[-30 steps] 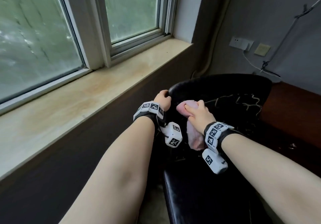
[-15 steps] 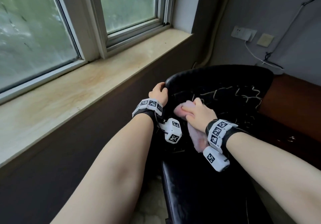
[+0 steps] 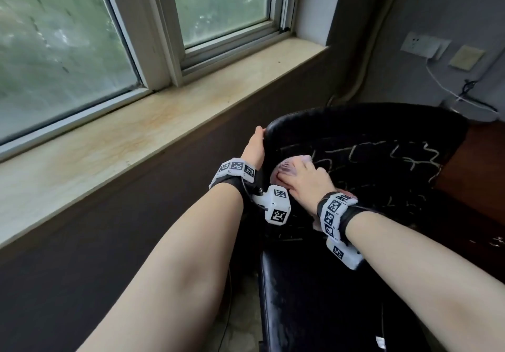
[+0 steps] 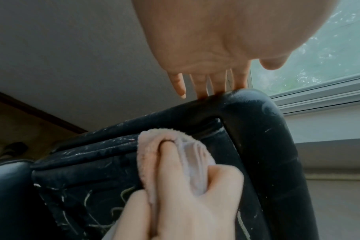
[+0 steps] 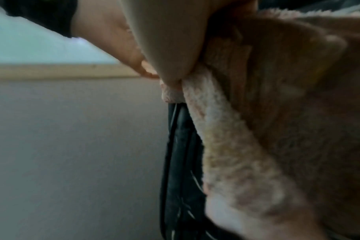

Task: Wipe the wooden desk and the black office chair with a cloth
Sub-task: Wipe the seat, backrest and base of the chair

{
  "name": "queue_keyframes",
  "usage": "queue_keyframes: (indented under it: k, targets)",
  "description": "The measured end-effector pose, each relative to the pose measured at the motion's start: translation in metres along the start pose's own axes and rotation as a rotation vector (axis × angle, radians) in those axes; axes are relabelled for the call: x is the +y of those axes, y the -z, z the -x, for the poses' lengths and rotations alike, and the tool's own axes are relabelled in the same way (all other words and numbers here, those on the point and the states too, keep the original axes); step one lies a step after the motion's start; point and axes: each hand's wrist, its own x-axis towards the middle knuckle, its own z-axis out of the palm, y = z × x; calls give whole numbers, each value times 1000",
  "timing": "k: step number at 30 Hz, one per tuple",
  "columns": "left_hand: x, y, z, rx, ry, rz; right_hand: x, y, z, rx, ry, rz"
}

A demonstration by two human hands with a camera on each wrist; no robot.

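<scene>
While one black office chair (image 3: pixel 363 138) stands near the window sill (image 3: pixel 131 144), one pink cloth (image 3: pixel 287 170) is pressed against the left part of its cracked backrest. Two hands are counted. The left hand (image 3: pixel 255 151) is laid over the top left corner of the backrest, its fingers (image 4: pixel 212 81) held straight and close together, their tips hidden behind the rim, with the thumb on the near side. The right hand (image 3: pixel 306 185) is closed around the bunched cloth, the fingers (image 4: pixel 170 164) curled and clamped on it, palm turned toward the backrest. One brown wooden counter (image 3: pixel 483 166) is seen at the far right, beyond the chair. Two wall plates (image 3: pixel 423 45) are mounted above it.
</scene>
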Motion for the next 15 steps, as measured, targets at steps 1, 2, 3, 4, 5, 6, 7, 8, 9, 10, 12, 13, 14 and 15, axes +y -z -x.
queue_keyframes:
  k: [1,2,3,4,5,6,7,8,9,10,12,13,14,15]
  targets:
    - [-7,-2,-10,4,-3,-2,3,-7,3,-22,13,11]
    - [-15,-5,-23,13,-6,-16,5,-13,6,-33,12,1]
    - [-16,-7,-23,15,-17,-40,8,-16,8,-41,8,-22]
    - [-11,-9,-14,14,-20,-83,10,-17,8,-52,6,-47]
    - [0,-10,3,8,-35,-108,11,-16,9,-67,0,-70]
    - [12,-13,19,10,-42,-129,12,-14,9,-85,-6,-90]
    - [19,-15,28,25,-50,-134,12,-10,10,-97,-9,-110]
    - [21,-17,30,53,-58,-133,13,-7,13,-101,-13,-134]
    - [19,-19,29,82,-84,-118,16,-4,16,-86,-19,-167]
    - [15,-22,26,114,-111,-100,20,-1,19,-60,-25,-202]
    - [4,-29,23,151,-112,-94,32,7,26,8,-46,-278]
    - [2,-32,25,159,-115,-120,39,11,28,47,-62,-311]
    - [-1,-34,24,187,-132,-153,46,15,29,86,-78,-340]
    - [-3,-36,23,219,-156,-182,52,18,28,124,-91,-365]
